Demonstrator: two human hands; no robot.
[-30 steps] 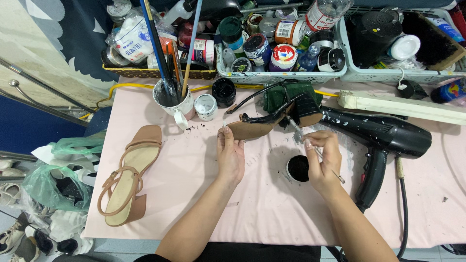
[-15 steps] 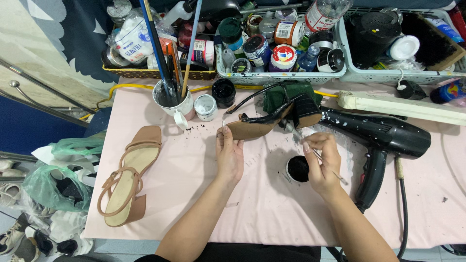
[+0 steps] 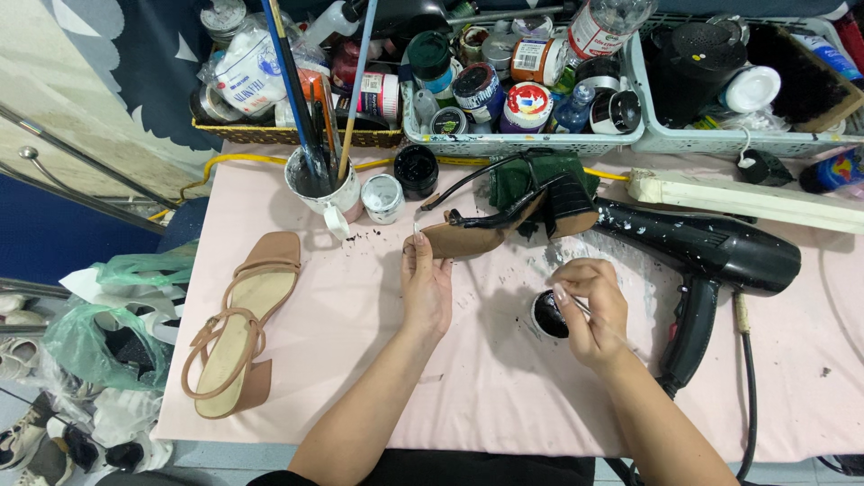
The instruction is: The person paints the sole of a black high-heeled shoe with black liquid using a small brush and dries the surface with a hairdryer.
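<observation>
1. I see the left hand (image 3: 426, 286) near the middle of the frame, forearm rising from the bottom edge, palm down, fingers stretched upward.
2. Its fingertips close on the toe end of a heeled sandal (image 3: 504, 220) that is partly painted black; thumb and fingers pinch the sole's edge, so the grip is closed on the shoe.
3. The sandal lies just above centre on the pink table (image 3: 360, 378), toe toward the left hand, block heel pointing to the upper right, thin black straps arching above it.
4. The right hand (image 3: 589, 310) sits right of centre, its forearm coming from the lower right, wrist bent, fingers curled tight.
5. It pinches a thin brush (image 3: 580, 306) between thumb and fingers; the brush tip is hidden, pointing down toward a small open pot of black paint (image 3: 544, 317) just left of the hand.
6. A black hair dryer (image 3: 711, 261) lies to the right of that hand, its handle pointing down and its nozzle near the sandal's heel.
7. A tan sandal (image 3: 236, 328) rests in the lower left, well apart from both hands.
8. A white mug of brushes (image 3: 322, 184) stands in the upper left, beside two small jars.
9. Baskets of paint pots (image 3: 522, 142) line the top edge.
</observation>
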